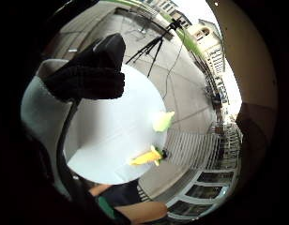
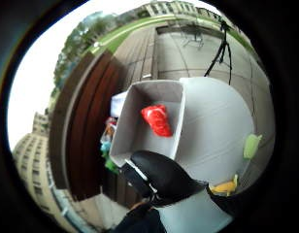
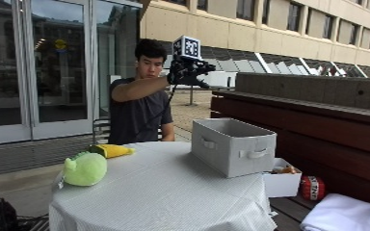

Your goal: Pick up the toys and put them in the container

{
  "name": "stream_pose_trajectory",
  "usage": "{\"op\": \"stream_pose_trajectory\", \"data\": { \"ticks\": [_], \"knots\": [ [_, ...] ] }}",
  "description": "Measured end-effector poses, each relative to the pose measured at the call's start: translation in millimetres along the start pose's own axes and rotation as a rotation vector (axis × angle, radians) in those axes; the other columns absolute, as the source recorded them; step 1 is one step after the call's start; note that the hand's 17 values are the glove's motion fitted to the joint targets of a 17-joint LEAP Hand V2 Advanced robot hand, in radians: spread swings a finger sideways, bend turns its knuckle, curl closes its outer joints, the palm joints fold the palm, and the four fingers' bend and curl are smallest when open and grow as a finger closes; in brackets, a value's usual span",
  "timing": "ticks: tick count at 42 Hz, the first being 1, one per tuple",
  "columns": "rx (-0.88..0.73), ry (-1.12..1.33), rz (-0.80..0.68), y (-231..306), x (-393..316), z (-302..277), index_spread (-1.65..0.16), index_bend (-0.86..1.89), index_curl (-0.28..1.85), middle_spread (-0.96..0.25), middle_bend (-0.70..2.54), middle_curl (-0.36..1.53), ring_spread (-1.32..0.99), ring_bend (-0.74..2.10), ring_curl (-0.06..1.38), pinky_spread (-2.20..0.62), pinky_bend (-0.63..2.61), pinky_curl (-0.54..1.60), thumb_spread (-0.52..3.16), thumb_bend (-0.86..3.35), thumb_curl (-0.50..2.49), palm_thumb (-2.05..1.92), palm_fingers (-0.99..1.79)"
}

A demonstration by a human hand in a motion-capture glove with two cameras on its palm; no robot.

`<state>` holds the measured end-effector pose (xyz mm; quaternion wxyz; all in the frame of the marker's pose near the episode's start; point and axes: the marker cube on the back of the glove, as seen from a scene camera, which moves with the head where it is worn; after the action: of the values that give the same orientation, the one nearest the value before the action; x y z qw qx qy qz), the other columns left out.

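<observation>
Up above the table (image 3: 165, 192), the gloved right hand (image 3: 186, 73) is hovering high over the grey container (image 3: 233, 146), fingers relaxed and gripping nothing. A red toy (image 2: 157, 119) is lying inside the container (seen from the thumb side). A green plush (image 3: 85, 168) and a yellow toy (image 3: 113, 150) are sitting together near the table's far edge.

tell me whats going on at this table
A person holds the gloved right hand raised high above a grey fabric container on the round table, gripping nothing visible. One red toy already lies inside. A green plush and a yellow toy still wait on the tablecloth.
</observation>
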<state>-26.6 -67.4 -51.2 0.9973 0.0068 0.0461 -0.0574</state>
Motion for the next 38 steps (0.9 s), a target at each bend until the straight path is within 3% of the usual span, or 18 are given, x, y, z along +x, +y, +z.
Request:
{"op": "stream_pose_trajectory", "data": {
  "ticks": [15,30,38],
  "knots": [
    [-0.008,0.047,0.149,10.1,155.8,33.1,-0.3,0.06,0.1,0.0,0.18,0.42,0.03,0.5,0.31,0.03,1.36,0.4,0.93,-0.09,0.29,-0.1,-0.2],
    [-0.124,0.021,0.326,53.8,285.4,121.4,-0.3,0.06,0.09,-0.01,0.17,0.4,0.02,0.47,0.31,0.05,1.29,0.36,0.9,-0.09,0.25,-0.1,-0.2],
    [-0.188,-0.016,0.237,72.0,324.7,164.5,-0.3,0.06,0.09,-0.03,0.18,0.39,0.02,0.46,0.31,0.06,1.25,0.35,0.89,-0.08,0.24,-0.1,-0.19]
  ]
}}
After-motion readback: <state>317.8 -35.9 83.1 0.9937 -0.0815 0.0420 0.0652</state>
